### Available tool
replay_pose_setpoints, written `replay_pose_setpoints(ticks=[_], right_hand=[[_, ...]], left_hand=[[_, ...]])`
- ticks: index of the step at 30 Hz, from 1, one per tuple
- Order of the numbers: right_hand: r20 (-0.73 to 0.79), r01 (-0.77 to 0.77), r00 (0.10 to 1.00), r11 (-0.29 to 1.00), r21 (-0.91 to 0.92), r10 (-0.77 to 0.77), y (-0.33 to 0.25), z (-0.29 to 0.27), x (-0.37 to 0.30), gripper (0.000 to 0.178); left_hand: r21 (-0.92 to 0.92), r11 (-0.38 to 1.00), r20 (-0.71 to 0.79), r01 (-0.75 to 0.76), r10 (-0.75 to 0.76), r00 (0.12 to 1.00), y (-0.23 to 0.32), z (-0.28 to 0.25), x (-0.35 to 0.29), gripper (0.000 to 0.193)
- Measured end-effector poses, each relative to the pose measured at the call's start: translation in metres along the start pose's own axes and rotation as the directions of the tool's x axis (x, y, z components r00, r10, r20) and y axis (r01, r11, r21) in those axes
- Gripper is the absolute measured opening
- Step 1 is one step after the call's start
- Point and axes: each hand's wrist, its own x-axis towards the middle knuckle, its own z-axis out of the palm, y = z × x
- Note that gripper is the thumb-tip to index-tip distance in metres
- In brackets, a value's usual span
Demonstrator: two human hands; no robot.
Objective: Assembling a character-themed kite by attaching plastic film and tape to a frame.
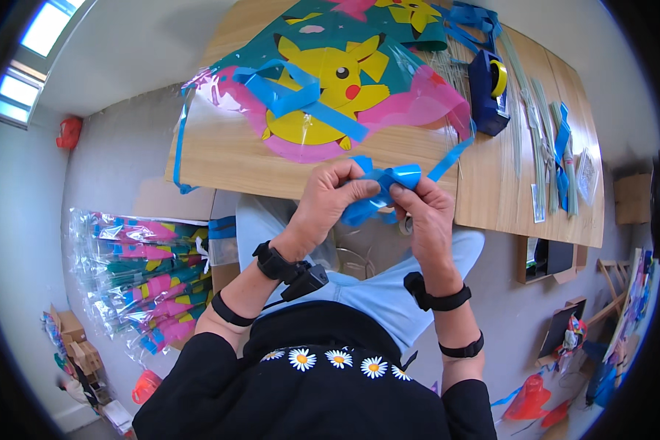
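At the table's (220,169) near edge, I'm seeing the left hand (325,200) and right hand (430,218) both pinching a looped blue ribbon (402,176); a printed plastic sheet's (315,132) at its 11 o'clock, wrapped bundles (154,282) around 8.

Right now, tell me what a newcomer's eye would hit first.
Probably the yellow cartoon character printed on the plastic sheet atop the wooden table. Next, the blue ribbon bunched between the left hand and right hand, near the table's edge. Then the clear-wrapped, colourful bundles at lower left.

Both hands (328,199) (430,218) close together, fingers (362,191) bent
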Motion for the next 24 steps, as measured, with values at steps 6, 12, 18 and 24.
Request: replay_pose_setpoints(ticks=[6,12,18,24], right_hand=[[-0.06,0.016,0.998,0.997,-0.07,-0.02,0.005,-0.001,-0.003,0.006],[-0.262,0.096,0.955,0.981,-0.171,-0.139,-0.003,-0.098,-0.018,0.012],[-0.255,0.009,0.962,0.941,-0.338,-0.101,-0.003,-0.117,-0.048,0.008],[0.086,0.063,0.989,0.184,-0.981,0.119,0.008,-0.15,-0.07,0.024]], left_hand=[[-0.222,0.975,-0.224,-0.015,-0.036,0.974,-0.002,-0.034,-0.011,0.012],[-0.134,0.989,-0.495,-0.065,-0.01,0.869,-0.008,-0.144,-0.052,0.009],[0.232,0.938,-0.314,0.257,-0.178,0.933,-0.063,-0.142,-0.082,0.01],[0.177,0.965,-0.314,0.193,-0.131,0.94,-0.04,-0.168,-0.088,0.013]])
